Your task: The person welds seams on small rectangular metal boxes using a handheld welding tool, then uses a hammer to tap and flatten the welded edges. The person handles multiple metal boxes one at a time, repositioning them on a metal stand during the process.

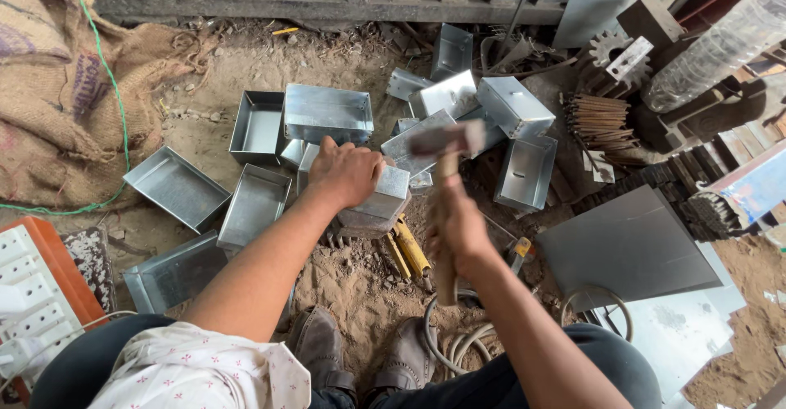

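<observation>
My left hand (pixel 344 171) presses down on a shiny rectangular metal tray (pixel 385 196) that rests upside down on a block on the dirt floor. My right hand (pixel 458 229) is shut around the wooden handle of a hammer (pixel 446 143). The hammer's head is raised and blurred, just right of and above the tray. My shoes (pixel 360 356) are planted on the ground below the tray.
Several finished metal trays (pixel 258 126) lie scattered on the ground around the work spot. Burlap sacks (pixel 65 73) are at the left, a flat grey metal sheet (pixel 630 245) at the right, a bundle of rods (pixel 602 122) and a gear behind it. A white power strip (pixel 29 282) sits lower left.
</observation>
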